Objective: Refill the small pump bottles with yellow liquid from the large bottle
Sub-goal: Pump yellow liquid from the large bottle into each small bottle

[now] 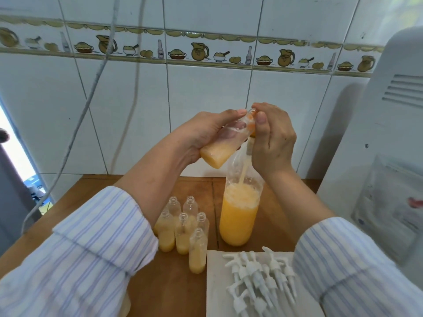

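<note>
My left hand (201,131) grips a small clear bottle (219,147) above the table, tilted with its base down-left and yellow liquid pooled in the base. My right hand (272,138) pinches that bottle's mouth with thumb and fingertips; something orange shows between the fingers, and I cannot tell what it is. Directly below stands the large bottle (238,216), about half full of yellow liquid with foam on top. A pale streak runs down inside it from the neck. Several small uncapped bottles (183,232) stand left of it, some partly filled.
A pile of white pump heads (258,277) lies on a white sheet (215,282) at the front right of the wooden table (174,294). A white appliance (380,143) stands at the right. Two cables (91,92) hang down the tiled wall at the left.
</note>
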